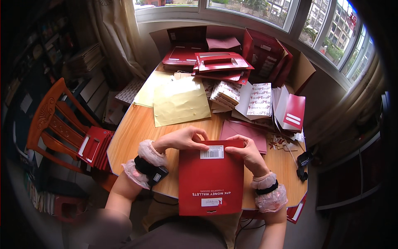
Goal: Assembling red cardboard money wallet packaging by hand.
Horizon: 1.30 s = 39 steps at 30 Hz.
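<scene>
A flat, rectangular red packet (210, 174) is held upside down, its upper right corner in the right hand (247, 155). A white barcode label (212, 152) lies just beside the thumb of the left hand (187, 139); white lettering (211, 194) and a smaller white panel (212, 202) sit well below both hands.

Daylight from windows (290, 20) beyond table (132, 137); glare whitening yellow sheet (182, 108) on it; red packet (211, 172) at near edge sharp; dim either side; fisheye rim bent, black.
</scene>
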Each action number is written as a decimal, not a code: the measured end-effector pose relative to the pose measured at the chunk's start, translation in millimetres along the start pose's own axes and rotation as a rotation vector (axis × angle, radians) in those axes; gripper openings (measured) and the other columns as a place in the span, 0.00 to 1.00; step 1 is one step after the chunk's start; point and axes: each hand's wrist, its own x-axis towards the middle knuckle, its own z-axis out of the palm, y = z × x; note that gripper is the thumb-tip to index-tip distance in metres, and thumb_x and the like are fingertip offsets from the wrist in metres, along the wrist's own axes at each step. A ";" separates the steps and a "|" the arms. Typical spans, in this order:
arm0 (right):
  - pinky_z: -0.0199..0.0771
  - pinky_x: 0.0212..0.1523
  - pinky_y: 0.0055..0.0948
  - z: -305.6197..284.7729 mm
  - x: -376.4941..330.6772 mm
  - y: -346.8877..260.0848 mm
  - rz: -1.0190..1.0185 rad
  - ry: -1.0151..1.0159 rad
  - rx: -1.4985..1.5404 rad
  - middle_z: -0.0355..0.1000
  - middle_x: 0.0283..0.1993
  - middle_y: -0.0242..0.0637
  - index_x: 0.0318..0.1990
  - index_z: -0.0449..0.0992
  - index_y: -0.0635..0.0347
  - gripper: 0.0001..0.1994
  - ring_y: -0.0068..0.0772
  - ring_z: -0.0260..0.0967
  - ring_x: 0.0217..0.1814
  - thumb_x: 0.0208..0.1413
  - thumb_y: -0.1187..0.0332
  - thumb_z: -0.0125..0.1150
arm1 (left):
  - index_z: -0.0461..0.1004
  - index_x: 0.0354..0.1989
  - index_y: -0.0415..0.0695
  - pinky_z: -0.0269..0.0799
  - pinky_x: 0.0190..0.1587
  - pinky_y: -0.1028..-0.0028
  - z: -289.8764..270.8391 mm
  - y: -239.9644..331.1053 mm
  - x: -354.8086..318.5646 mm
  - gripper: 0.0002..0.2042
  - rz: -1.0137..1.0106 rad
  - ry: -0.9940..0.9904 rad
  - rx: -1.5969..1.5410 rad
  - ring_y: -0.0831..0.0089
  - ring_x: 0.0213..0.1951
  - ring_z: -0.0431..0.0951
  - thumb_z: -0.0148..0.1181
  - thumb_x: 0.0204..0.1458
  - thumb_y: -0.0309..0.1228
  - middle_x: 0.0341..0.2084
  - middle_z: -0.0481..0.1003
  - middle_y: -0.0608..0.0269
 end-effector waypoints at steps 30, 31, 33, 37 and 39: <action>0.72 0.35 0.16 -20.9 11.7 13.9 -0.210 0.180 -0.166 0.78 0.32 0.33 0.38 0.81 0.68 0.07 0.16 0.72 0.33 0.56 0.72 0.64 | 0.80 0.31 0.37 0.73 0.28 0.81 -7.5 -20.9 9.4 0.11 0.044 0.386 -0.195 0.81 0.27 0.78 0.70 0.50 0.33 0.24 0.81 0.57; 0.72 0.35 0.16 -21.0 11.4 13.8 -0.197 0.191 -0.184 0.78 0.32 0.33 0.38 0.81 0.68 0.07 0.16 0.72 0.33 0.56 0.72 0.64 | 0.80 0.31 0.37 0.73 0.29 0.80 -9.7 -25.8 10.6 0.11 0.032 0.413 -0.096 0.81 0.26 0.78 0.68 0.51 0.35 0.24 0.80 0.58; 0.72 0.34 0.16 -24.5 12.9 17.5 -0.210 0.197 -0.185 0.78 0.32 0.33 0.38 0.81 0.68 0.07 0.16 0.72 0.33 0.56 0.72 0.64 | 0.80 0.32 0.37 0.73 0.29 0.80 -15.2 -29.6 10.4 0.12 0.020 0.439 0.004 0.81 0.26 0.78 0.67 0.53 0.36 0.23 0.80 0.59; 0.72 0.33 0.16 -22.5 9.6 10.5 -0.167 0.233 -0.232 0.78 0.31 0.33 0.37 0.80 0.69 0.07 0.16 0.72 0.32 0.56 0.72 0.63 | 0.80 0.33 0.39 0.73 0.31 0.75 -46.8 -28.7 3.5 0.10 0.128 1.011 0.121 0.76 0.26 0.79 0.61 0.56 0.34 0.23 0.80 0.60; 0.72 0.33 0.17 -29.4 12.4 19.1 -0.231 0.243 -0.268 0.78 0.31 0.33 0.37 0.80 0.69 0.07 0.16 0.72 0.32 0.56 0.71 0.63 | 0.74 0.42 0.38 0.73 0.38 0.70 -71.6 -38.5 -2.0 0.10 0.114 1.286 0.373 0.66 0.36 0.78 0.59 0.55 0.30 0.31 0.78 0.54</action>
